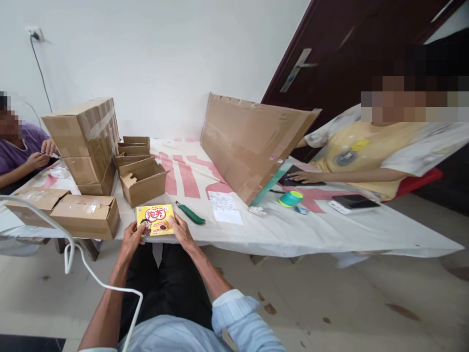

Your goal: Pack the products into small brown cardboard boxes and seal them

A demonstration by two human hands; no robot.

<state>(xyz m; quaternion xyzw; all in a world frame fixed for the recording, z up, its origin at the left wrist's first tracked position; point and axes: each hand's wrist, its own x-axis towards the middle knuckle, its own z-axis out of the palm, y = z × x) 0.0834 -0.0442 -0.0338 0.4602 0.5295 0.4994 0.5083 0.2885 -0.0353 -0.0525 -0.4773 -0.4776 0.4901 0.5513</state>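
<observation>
Between my two hands is a flat yellow snack box (pixel 156 220) with red lettering and a cartoon figure, held at the table's front edge. My left hand (pixel 132 238) grips its left side, thumb on the printed face. On the right side, my right hand (pixel 182 232) holds it the same way. The fingers beneath the box are hidden. A green utility knife (pixel 190 213) lies just right of the box. Behind the box stands an open cardboard carton (pixel 146 188) with its flaps up.
Closed cartons (pixel 84 215) and a stack of taped boxes (pixel 82 142) stand left. A large cardboard sheet (pixel 252 142) leans upright mid-table, near a printed paper (pixel 225 208) and a green thread spool (pixel 291 198). A white cable (pixel 106 284) crosses the left. Two people sit at either side.
</observation>
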